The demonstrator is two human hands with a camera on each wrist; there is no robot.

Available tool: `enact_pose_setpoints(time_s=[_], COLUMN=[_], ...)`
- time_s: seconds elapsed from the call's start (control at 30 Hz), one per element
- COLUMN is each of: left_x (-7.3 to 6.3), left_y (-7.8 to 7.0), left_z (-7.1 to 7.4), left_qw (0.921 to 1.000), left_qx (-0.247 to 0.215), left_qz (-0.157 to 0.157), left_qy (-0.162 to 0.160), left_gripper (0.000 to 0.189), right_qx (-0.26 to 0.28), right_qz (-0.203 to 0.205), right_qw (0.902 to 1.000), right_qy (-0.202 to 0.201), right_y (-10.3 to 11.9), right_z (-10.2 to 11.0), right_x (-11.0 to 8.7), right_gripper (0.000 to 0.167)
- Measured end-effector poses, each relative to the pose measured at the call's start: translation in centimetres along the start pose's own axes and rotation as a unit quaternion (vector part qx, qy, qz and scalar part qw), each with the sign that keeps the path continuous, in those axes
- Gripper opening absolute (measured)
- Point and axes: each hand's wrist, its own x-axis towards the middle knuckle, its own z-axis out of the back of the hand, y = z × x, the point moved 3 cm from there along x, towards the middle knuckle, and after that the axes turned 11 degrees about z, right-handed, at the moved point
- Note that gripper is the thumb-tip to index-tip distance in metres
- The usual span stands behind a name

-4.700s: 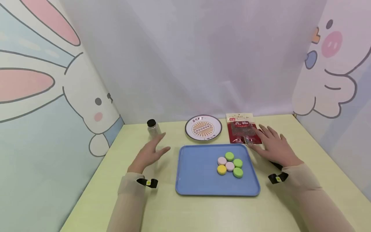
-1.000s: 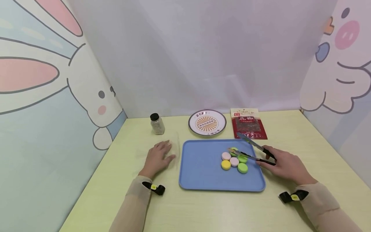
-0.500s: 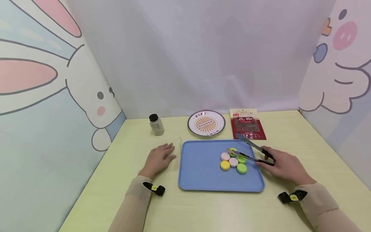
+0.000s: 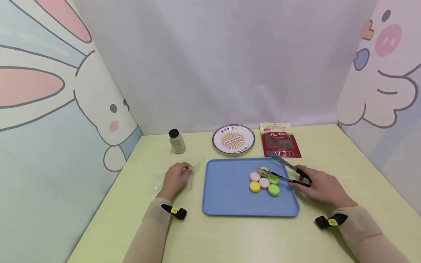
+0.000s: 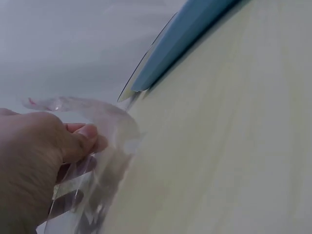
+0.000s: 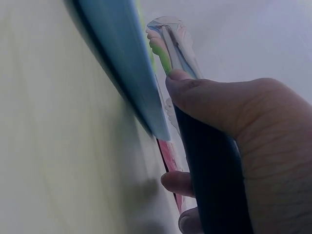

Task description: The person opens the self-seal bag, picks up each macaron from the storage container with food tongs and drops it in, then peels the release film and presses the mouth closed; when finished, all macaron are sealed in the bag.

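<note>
My left hand (image 4: 175,179) is left of the blue tray (image 4: 227,197), thumb and fingers pinching a clear plastic bag (image 5: 114,129). In the left wrist view the bag's edge rises above the table. My right hand (image 4: 325,187), at the tray's right side, grips black-handled metal tongs (image 4: 285,163), whose arms are spread apart. One tong tip overlaps the macarons in the head view; the other lies over the tray's far edge. The macarons sit grouped on the tray's right half: a yellow one (image 4: 254,187), two pink ones (image 4: 255,176) and several green ones (image 4: 273,190).
Behind the tray are a patterned white plate (image 4: 233,140) and a red spice packet (image 4: 281,142). A small black-capped jar (image 4: 177,141) stands at the back left. Printed cartoon panels and a pale cloth (image 4: 210,73) enclose the table.
The right hand has picked up the tongs and brought them over the tray. The left hand has moved from near the jar to the clear bag, and its fingers have closed on it.
</note>
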Motion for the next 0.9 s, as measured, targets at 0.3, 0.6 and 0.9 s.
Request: enact_pose_setpoints(time_s=[0.3,0.6,0.9], left_x=[0.1,-0.2,-0.1], left_y=[-0.7,-0.6,-0.8], left_z=[0.8,0.9,1.2], left_qw=[0.999,0.9999,1.0], left_qx=[-0.011,-0.009,-0.006], left_qz=[-0.041,-0.008,0.004], left_qy=[-0.012,-0.002,-0.004], left_gripper=[0.008,0.013,0.005], right_qx=[0.001,0.001,0.0], right_qz=[0.003,0.005,0.009], right_qw=[1.0,1.0,0.9999], right_qy=[-0.002,0.0,-0.008], right_y=[0.0,0.1,0.2], right_z=[0.2,0.2,0.2], right_x=[0.0,0.1,0.0], right_gripper=[0.057,0.055,0.053])
